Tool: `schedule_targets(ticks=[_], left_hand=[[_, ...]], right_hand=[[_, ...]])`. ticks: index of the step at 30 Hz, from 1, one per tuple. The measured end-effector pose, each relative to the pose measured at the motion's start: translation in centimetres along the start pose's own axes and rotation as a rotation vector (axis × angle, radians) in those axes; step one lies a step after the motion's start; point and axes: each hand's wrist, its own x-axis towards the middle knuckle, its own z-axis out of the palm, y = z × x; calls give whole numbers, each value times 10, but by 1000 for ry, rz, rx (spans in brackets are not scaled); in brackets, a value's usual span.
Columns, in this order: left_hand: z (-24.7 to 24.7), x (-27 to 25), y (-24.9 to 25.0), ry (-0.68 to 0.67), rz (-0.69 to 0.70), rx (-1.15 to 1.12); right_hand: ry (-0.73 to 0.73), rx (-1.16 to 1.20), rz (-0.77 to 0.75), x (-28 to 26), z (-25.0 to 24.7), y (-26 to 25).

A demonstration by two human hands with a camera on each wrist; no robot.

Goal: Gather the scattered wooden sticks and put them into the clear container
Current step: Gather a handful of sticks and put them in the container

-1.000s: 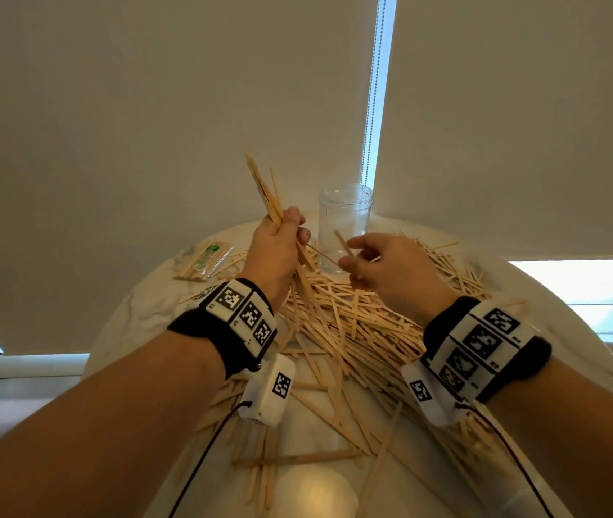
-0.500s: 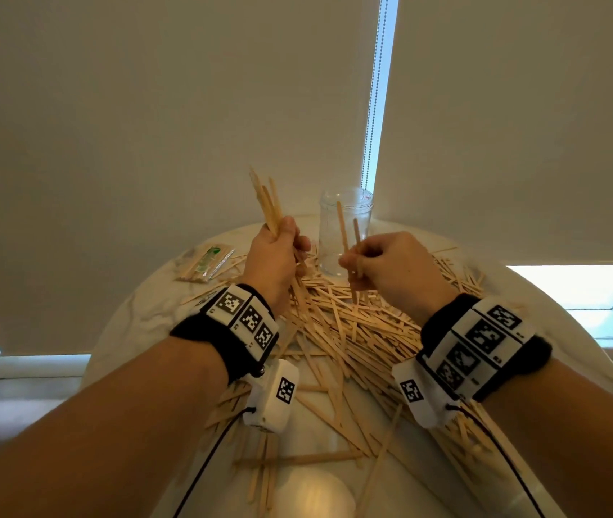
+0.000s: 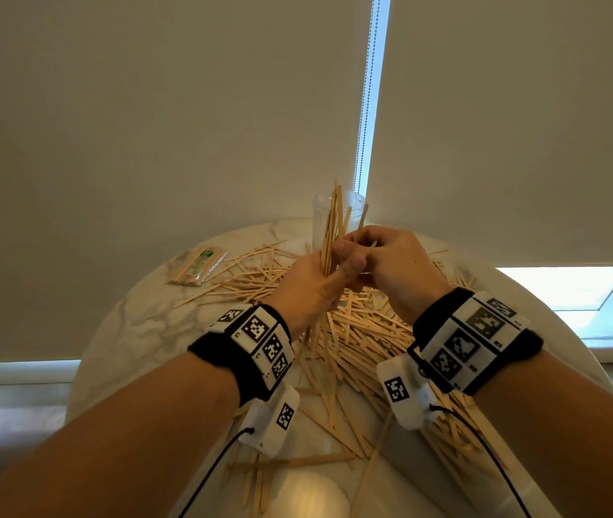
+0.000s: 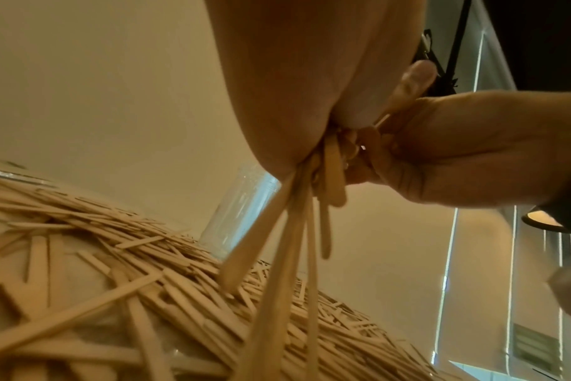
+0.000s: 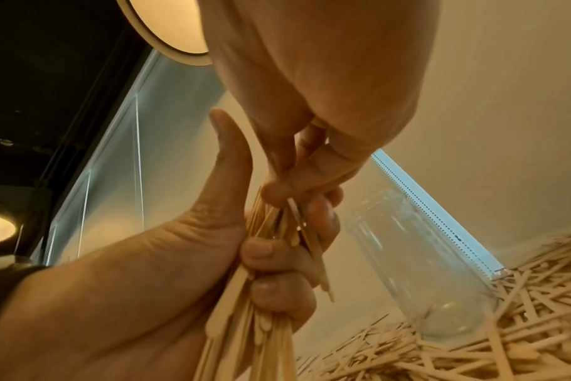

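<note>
Loose wooden sticks (image 3: 357, 330) lie in a wide pile on the round marble table (image 3: 140, 323). My left hand (image 3: 329, 272) grips an upright bundle of sticks (image 3: 333, 218), fingers curled round it (image 5: 277, 283). My right hand (image 3: 368, 248) touches the left one and pinches a couple of sticks (image 5: 310, 239) against that bundle. The clear container (image 3: 357, 203) stands upright just behind both hands at the far side of the table, and looks empty in the right wrist view (image 5: 424, 270). The bundle's lower ends (image 4: 287, 245) hang above the pile.
A wrapped packet of sticks (image 3: 200, 263) lies at the table's back left. Drawn blinds with a bead chain (image 3: 366, 106) hang close behind the container. A white rounded object (image 3: 308, 495) sits at the near edge. Bare marble shows on the left.
My left hand has moved right with its bundle and my right hand has met it in front of the container. The right hand's sticks now sit against the left bundle.
</note>
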Motion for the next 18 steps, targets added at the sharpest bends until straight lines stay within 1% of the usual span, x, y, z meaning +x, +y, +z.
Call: schedule_targets(ticks=[2, 4, 5, 7, 10, 11, 14, 15, 17, 18], left_hand=[[-1, 1, -1, -16, -28, 24], [-2, 2, -1, -2, -56, 92], [-2, 3, -1, 9, -74, 116], [-4, 4, -1, 40, -109, 121], [-6, 5, 0, 108, -135, 99], [-6, 6, 1, 132, -136, 119], [-3, 10, 1, 198, -123, 196], [-1, 10, 1, 220, -117, 209], [2, 11, 2, 246, -99, 207], [4, 10, 3, 237, -87, 177]], right_hand=[[10, -69, 5, -1, -5, 0], [15, -177, -6, -1, -11, 3], [1, -188, -2, 0, -13, 3], [-24, -155, 35, 1, -14, 2], [-20, -55, 93, 1, -10, -5], [-12, -79, 69, 1, -8, -6], [42, -359, -140, 2, -8, -9], [66, -391, -197, 3, -8, -12], [108, -351, -268, 5, -8, -20], [122, -327, -286, 6, -7, -25]])
